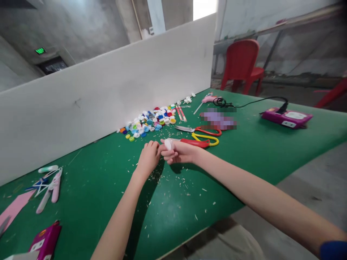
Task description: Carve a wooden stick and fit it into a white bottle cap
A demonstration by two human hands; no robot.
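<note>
Over the middle of the green table (pixel 108 202), my right hand (pixel 179 152) has its fingers closed round a white bottle cap (pixel 169 144). My left hand (pixel 150 154) meets it from the left, its fingers curled and bent towards the right fingertips; whatever they may pinch is hidden. Just beyond my right wrist lie scissors (pixel 187 129) with one orange-red and one yellow handle, beside a red-handled tool (pixel 195 142) partly covered by the wrist. A heap of coloured bottle caps (pixel 149 122) spreads behind my hands.
Thin pale shavings (pixel 196 216) litter the table. A white partition (pixel 108 86) borders its back. To the right are a pink glue gun (pixel 210 98), a blurred purple object (pixel 219 119) and a magenta power strip (pixel 287 117). Another glue gun (pixel 55 186) and power strip (pixel 45 240) lie left.
</note>
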